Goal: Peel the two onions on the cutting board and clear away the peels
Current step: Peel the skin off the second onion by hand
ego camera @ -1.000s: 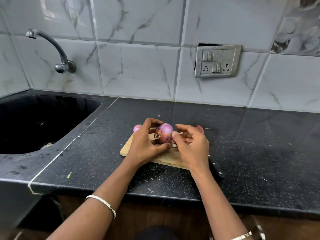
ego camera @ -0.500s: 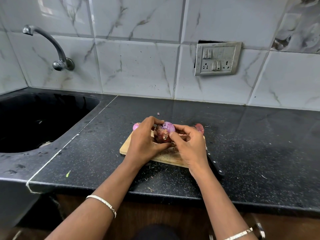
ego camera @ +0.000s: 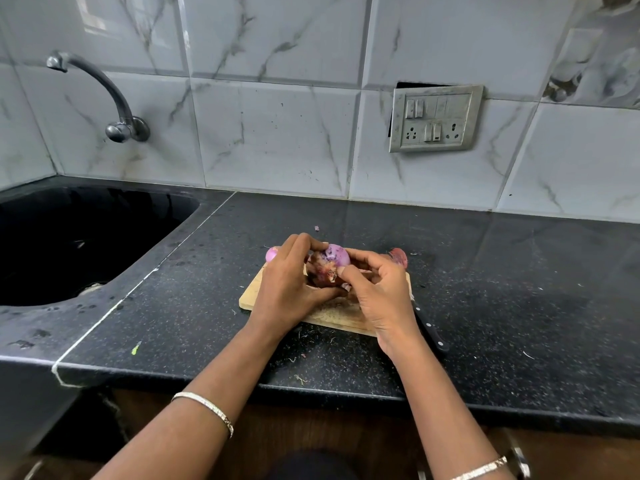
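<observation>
Peeling is in hand on one onion (ego camera: 334, 258), held just above the middle of the cutting board (ego camera: 256, 296). The left hand (ego camera: 287, 289) grips it from the left side with its fingers curled over the top and the thumb underneath. The right hand (ego camera: 381, 292) pinches the dry skin (ego camera: 320, 275) on the near face between thumb and fingertips. The far face is already bare and purple.

Recommended procedure:
- Hold the bulb firmly but without crushing; the bare flesh is probably slippery.
- Pull the skin along the bulb towards its root end, in one strip where possible.
- Turn the bulb with the left hand to present the next patch.
- Drop the peels onto the board, not the counter (ego camera: 485, 289), to ease clearing.

A pink shape at the board's far left corner, largely hidden, appears to be the second onion (ego camera: 271, 253). A reddish piece (ego camera: 398, 256) lies at the far right corner. A knife (ego camera: 431, 329) lies along the right edge; keep the wrist clear of it.
</observation>
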### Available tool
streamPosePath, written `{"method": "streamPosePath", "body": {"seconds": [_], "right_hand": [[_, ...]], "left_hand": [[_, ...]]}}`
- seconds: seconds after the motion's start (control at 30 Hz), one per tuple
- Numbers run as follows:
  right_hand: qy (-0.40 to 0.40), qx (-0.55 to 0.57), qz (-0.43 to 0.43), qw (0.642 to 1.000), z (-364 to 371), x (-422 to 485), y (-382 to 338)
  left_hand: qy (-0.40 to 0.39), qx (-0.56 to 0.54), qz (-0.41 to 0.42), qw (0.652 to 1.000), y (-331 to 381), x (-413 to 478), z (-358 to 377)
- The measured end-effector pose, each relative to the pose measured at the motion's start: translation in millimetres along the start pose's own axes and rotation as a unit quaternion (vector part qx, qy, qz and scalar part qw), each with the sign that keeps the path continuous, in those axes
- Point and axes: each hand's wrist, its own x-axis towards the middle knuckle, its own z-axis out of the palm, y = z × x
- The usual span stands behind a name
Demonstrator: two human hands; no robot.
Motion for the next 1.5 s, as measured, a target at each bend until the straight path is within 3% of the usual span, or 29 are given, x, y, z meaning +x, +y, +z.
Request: {"method": "streamPosePath", "body": {"seconds": [0.27,0.6,0.77,1.0,1.2,1.5], "right_hand": [[-0.012,0.019,0.008,1.0,-1.5,0.7,1.3],[0.054,0.013,0.013,0.998,-3.7,1.0,5.9],[0.065,-0.084,-0.057,0.993,-3.5,-2.7,3.0],[0.045,-0.084,-0.001,0.995,-2.1,1.1,6.8],[0.053,-0.152,-0.067,0.985,-0.2,2.6,9.9],[0.066,-0.19,-0.079,0.976,-2.7,2.4,8.5]], "left_hand": [[0.001,0.011,0.012,1.0,3.3,0.0,-1.5],[0.013,0.018,-0.008,1.0,-0.1,0.2,1.3],[0.027,0.042,-0.008,0.999,0.3,-0.8,2.7],[0.021,0.053,-0.006,0.998,0.5,-0.7,1.6],[0.013,0.032,-0.02,0.999,1.3,0.1,1.3],[-0.026,-0.027,-0.034,0.999,0.0,-0.3,2.2]]}}
